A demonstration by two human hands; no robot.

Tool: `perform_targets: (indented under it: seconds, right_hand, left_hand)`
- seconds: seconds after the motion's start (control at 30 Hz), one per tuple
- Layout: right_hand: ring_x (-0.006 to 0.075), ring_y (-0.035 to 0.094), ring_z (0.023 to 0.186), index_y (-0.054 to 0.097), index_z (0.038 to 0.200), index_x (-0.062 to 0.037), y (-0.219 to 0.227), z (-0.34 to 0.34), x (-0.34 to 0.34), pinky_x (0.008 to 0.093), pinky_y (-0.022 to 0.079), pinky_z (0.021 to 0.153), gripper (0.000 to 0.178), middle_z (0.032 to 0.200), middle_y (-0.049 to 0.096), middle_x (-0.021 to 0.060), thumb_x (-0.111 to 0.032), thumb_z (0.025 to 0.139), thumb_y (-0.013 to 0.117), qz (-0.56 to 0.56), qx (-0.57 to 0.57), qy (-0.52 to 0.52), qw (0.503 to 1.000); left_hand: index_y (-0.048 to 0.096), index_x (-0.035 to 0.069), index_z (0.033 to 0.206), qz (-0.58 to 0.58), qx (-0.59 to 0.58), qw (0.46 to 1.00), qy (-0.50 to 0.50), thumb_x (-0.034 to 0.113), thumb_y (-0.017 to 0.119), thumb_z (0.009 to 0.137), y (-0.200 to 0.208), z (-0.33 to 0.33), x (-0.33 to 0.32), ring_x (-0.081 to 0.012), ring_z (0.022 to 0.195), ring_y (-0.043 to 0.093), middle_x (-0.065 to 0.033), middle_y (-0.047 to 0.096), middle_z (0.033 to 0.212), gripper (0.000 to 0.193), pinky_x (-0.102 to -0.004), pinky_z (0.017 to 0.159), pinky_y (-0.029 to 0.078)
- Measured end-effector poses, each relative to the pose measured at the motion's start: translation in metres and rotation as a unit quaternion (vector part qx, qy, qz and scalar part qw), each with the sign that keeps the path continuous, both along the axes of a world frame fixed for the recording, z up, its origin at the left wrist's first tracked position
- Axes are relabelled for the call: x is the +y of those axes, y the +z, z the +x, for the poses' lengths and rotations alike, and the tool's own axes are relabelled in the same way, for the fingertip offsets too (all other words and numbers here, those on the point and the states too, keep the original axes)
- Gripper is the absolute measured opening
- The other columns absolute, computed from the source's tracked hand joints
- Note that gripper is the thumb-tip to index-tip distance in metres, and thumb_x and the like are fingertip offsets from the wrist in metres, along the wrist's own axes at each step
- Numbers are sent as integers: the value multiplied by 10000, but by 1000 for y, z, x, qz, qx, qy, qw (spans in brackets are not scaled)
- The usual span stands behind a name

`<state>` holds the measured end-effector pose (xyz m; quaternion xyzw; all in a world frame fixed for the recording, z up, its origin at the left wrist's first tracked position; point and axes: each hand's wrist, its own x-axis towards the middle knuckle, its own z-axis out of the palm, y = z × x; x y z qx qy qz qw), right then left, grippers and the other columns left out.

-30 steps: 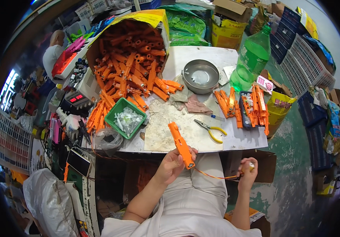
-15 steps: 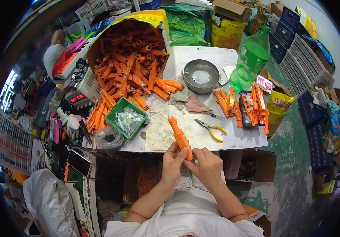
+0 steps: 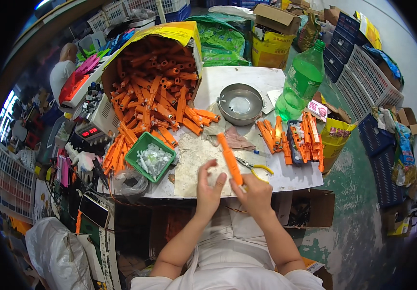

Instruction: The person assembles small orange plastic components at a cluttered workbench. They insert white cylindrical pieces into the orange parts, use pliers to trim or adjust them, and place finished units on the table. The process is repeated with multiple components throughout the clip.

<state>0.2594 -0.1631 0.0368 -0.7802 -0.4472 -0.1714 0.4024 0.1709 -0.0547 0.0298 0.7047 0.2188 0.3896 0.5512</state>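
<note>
My right hand (image 3: 256, 194) grips the lower end of a long orange plastic piece (image 3: 229, 157), which slants up and away over the table's front. Just left of it, my left hand (image 3: 209, 188) is off the piece, fingers apart and holding nothing. Pliers with yellow handles (image 3: 262, 167) lie right behind the piece, partly covered by it. A green basket (image 3: 130, 157) of small whitish plastic parts (image 3: 153, 159) stands to the left. Beyond it, many similar orange pieces (image 3: 156, 99) spill from a large yellow sack on its side (image 3: 182, 30).
A round metal bowl (image 3: 240, 119) and a pinkish cloth (image 3: 237, 140) lie mid-table. On the right are a green bottle (image 3: 301, 79) and a dark tray (image 3: 296, 155) holding orange pieces. A box with a red display (image 3: 95, 121) stands left. Another person (image 3: 63, 67) sits far left.
My left hand has let go of the orange piece and moved slightly left, opening. The right hand keeps hold, raising the piece a little. The whole view has shifted slightly.
</note>
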Motion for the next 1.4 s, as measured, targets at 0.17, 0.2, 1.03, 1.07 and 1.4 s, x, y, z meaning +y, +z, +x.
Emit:
perform_targets:
  seconds: [0.17, 0.2, 1.03, 1.07, 1.4]
  right_hand:
    - [264, 597, 521, 605, 739, -47, 0, 58, 18, 372, 443, 468, 305, 642, 613, 90, -331, 825, 674, -48, 28, -94, 994]
    - [270, 602, 528, 602, 735, -46, -2, 67, 23, 377, 447, 473, 312, 643, 615, 93, -337, 830, 666, -56, 26, -99, 993]
    - [291, 604, 480, 613, 648, -40, -16, 90, 43, 401, 462, 465, 369, 547, 594, 121, -373, 805, 644, -137, -2, -138, 981]
    - [291, 605, 481, 614, 650, -40, -16, 90, 43, 401, 461, 464, 370, 548, 594, 121, -375, 805, 644, -138, -3, -137, 981]
    - [313, 608, 511, 645, 699, -51, -6, 83, 38, 406, 460, 486, 350, 552, 593, 140, -383, 810, 650, -96, 65, -116, 986]
  left_hand:
    - [484, 5, 1209, 281, 85, 946, 137, 239, 591, 902, -27, 12, 39, -283, 1134, 448, -130, 514, 1147, 400, -389, 1016, 306]
    - [493, 5, 1198, 257, 82, 955, 125, 233, 593, 900, -28, 10, 41, -281, 1131, 450, -129, 517, 1144, 389, -387, 1014, 309]
    - [644, 18, 924, 146, 33, 987, 66, 92, 561, 881, -27, 7, 39, -260, 951, 556, -113, 618, 934, 119, -344, 853, 432]
    - [645, 20, 926, 146, 33, 987, 65, 93, 562, 881, -27, 7, 39, -258, 947, 557, -112, 619, 934, 120, -340, 843, 435]
    - [651, 32, 970, 79, 39, 994, 63, 130, 559, 899, -32, 7, 38, -230, 886, 576, -97, 620, 934, 152, -303, 764, 443]
